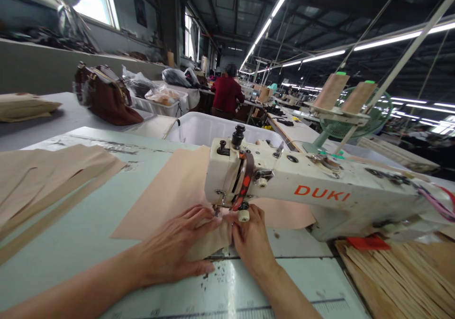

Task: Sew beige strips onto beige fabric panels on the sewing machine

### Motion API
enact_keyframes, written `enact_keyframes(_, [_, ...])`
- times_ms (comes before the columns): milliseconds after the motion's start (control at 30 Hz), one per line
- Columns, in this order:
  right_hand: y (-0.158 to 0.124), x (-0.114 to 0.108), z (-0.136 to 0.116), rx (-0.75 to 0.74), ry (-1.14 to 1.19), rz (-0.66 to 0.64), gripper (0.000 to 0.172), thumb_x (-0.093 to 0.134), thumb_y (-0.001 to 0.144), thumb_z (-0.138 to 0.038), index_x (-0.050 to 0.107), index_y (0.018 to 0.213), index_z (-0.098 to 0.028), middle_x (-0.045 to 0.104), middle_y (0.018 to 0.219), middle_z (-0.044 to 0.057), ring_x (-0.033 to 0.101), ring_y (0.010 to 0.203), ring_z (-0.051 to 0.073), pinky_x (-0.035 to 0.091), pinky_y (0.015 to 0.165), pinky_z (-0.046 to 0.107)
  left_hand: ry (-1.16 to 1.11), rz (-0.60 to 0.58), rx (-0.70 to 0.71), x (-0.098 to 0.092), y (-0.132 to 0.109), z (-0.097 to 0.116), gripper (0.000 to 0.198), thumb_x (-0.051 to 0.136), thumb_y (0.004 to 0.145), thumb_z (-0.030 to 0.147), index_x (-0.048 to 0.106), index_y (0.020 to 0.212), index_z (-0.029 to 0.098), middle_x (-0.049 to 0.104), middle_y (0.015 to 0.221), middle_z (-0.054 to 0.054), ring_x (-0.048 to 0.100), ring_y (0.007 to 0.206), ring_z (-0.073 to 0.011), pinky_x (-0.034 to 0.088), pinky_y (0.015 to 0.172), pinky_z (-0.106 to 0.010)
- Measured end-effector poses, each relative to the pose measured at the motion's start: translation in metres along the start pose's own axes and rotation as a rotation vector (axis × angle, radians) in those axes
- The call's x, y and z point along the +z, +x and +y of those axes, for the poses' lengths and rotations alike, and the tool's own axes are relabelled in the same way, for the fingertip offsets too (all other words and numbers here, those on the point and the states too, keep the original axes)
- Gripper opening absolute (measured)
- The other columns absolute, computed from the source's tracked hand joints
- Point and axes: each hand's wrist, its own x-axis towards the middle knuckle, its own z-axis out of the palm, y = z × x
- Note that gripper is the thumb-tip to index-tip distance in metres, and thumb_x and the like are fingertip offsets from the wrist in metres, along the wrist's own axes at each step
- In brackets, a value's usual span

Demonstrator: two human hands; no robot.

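Observation:
My left hand [181,245] lies flat on a small beige fabric piece [211,243], fingers stretched toward the needle area and thumb apart. My right hand [253,241] is just right of the needle, its fingers bent and closed on the edge of that small piece; the sewing head partly hides the fingertips. Beneath is a large peach-coloured sheet of material [170,186], which runs under the white sewing machine [284,177] and shows again on its right side. The presser foot [217,210] sits close to my left fingertips.
Cut beige pieces [53,177] lie on the table at left. Beige strips [401,271] and a red item [368,242] lie at right. Behind stand a white bin [199,124], a brown handbag [106,96] and thread cones [332,91]. A person in red [227,94] sits farther back.

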Motion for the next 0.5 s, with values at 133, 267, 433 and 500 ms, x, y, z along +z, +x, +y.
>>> enact_keyframes(133, [0.002,-0.001,-0.001,-0.003,0.006,0.011,0.024,0.053,0.081,-0.001,0.07,0.086,-0.017,0.064,0.097,0.009,0.053,0.1,0.025,0.04,0.095,0.044,-0.014,-0.019,-0.002,-0.002,0.003,-0.002,0.081,0.061,0.088,0.066,0.034,0.154,0.028,0.049,0.142,-0.009,0.043,0.134,-0.0323,0.036,0.115,-0.049])
enact_keyframes(267, [-0.001,0.0,-0.002,-0.017,-0.004,0.01,0.031,0.052,0.083,-0.001,0.071,0.097,-0.021,0.065,0.094,0.006,0.055,0.098,0.024,0.041,0.093,0.042,-0.045,-0.028,-0.002,-0.003,0.005,-0.003,0.079,0.062,0.087,0.065,0.036,0.152,0.027,0.05,0.139,-0.01,0.044,0.132,-0.0322,0.036,0.115,-0.049])
enact_keyframes(433, [0.007,0.005,0.007,-0.05,-0.187,-0.151,0.026,0.045,0.094,-0.011,0.07,0.099,-0.019,0.067,0.105,0.01,0.058,0.104,0.024,0.044,0.095,0.039,-0.049,-0.001,0.024,-0.003,0.005,-0.005,0.078,0.061,0.088,0.064,0.036,0.153,0.029,0.051,0.138,-0.009,0.046,0.13,-0.033,0.033,0.116,-0.05])
enact_keyframes(500, [0.023,0.005,0.013,-0.116,-0.239,-0.259,0.024,0.047,0.094,-0.015,0.071,0.094,-0.02,0.07,0.101,0.009,0.061,0.103,0.024,0.045,0.095,0.038,-0.03,-0.015,0.035,-0.004,0.005,-0.004,0.074,0.059,0.09,0.062,0.037,0.152,0.029,0.051,0.139,-0.009,0.046,0.13,-0.0322,0.033,0.116,-0.049])
